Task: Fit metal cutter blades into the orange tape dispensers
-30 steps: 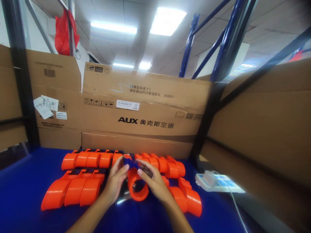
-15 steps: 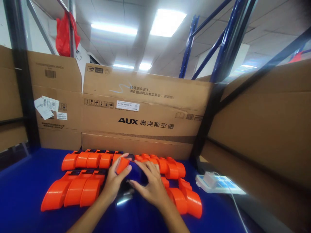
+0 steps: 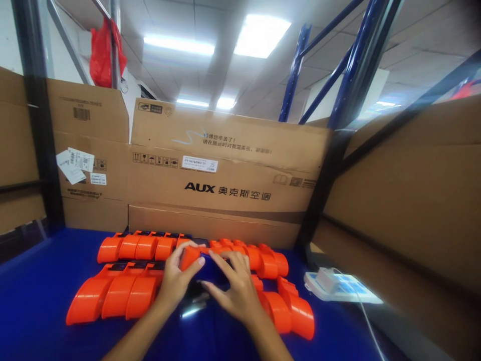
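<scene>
Where the two forearms enter from the bottom edge, both hands meet over one orange-and-blue part [image 3: 195, 256] at the middle of the blue counter [image 3: 33, 296]. The left hand [image 3: 176, 281] has its fingers [image 3: 193, 268] wrapped onto the part's orange end, thumb uppermost. The right hand [image 3: 235, 291] lies over the dark blue section with its fingers spread and pressing down, not curled round it. The part sits low, on or just above the counter; contact underneath is hidden.

Judged from its glossy moulded look, the part is rigid plastic, light, smooth and somewhat slippery; the curved orange end gives the firmest hold.

Just beside the hands, left, lies a front row of orange parts [image 3: 112, 296], with a back row [image 3: 143, 246] behind. More orange parts [image 3: 289, 311] lie to the right. Near the right edge rests a white power strip [image 3: 338, 288] with a cable.

Beyond stands a cardboard carton [image 3: 225, 170] printed AUX, then blue racking uprights [image 3: 295, 65], and a red bag [image 3: 101, 47] hanging at upper left.
</scene>
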Action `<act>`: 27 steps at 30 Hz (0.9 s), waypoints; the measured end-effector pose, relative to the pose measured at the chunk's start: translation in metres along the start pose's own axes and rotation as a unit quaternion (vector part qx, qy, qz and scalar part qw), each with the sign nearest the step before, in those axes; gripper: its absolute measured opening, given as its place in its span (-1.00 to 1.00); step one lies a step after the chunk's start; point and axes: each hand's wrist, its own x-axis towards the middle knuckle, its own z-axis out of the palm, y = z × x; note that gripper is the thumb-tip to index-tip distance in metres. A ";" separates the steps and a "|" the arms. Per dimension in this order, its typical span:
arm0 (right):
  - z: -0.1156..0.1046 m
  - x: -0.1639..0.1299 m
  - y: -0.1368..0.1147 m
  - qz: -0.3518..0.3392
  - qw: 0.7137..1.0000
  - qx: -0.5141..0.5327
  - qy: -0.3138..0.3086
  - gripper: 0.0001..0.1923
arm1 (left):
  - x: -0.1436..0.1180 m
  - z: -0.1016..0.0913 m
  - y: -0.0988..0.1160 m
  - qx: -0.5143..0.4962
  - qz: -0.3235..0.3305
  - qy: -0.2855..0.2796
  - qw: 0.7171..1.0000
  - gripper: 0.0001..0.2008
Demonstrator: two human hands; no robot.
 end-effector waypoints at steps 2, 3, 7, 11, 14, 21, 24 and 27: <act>-0.001 0.001 -0.001 0.007 1.000 0.020 0.005 -0.38 | 0.000 0.000 0.000 -0.006 0.003 -0.001 1.000 -0.58; -0.002 0.001 -0.002 0.015 0.999 0.038 0.010 -0.37 | 0.000 0.001 0.000 -0.018 0.006 -0.003 1.000 -0.53; 0.002 0.001 -0.001 0.107 0.980 0.154 0.074 -0.45 | -0.008 0.005 0.002 -0.043 -0.004 -0.069 0.997 -0.34; 0.014 -0.001 0.001 0.208 0.932 0.263 0.134 -0.50 | -0.019 0.010 0.003 0.053 -0.012 -0.096 0.994 -0.22; 0.023 -0.003 0.001 0.222 0.925 0.281 0.127 -0.47 | -0.024 0.012 0.003 0.082 -0.025 -0.111 0.990 -0.24; 0.013 0.000 0.006 0.164 0.948 0.264 0.073 -0.49 | -0.018 -0.002 0.015 0.065 -0.027 -0.016 0.997 -0.54; 0.007 0.005 0.013 0.170 0.961 0.204 0.074 -0.57 | -0.009 -0.032 0.036 0.034 -0.077 0.052 0.995 -0.44; 0.007 0.009 0.021 0.173 0.980 0.073 0.060 -0.64 | 0.005 -0.072 0.075 0.086 -0.068 0.104 0.988 -0.42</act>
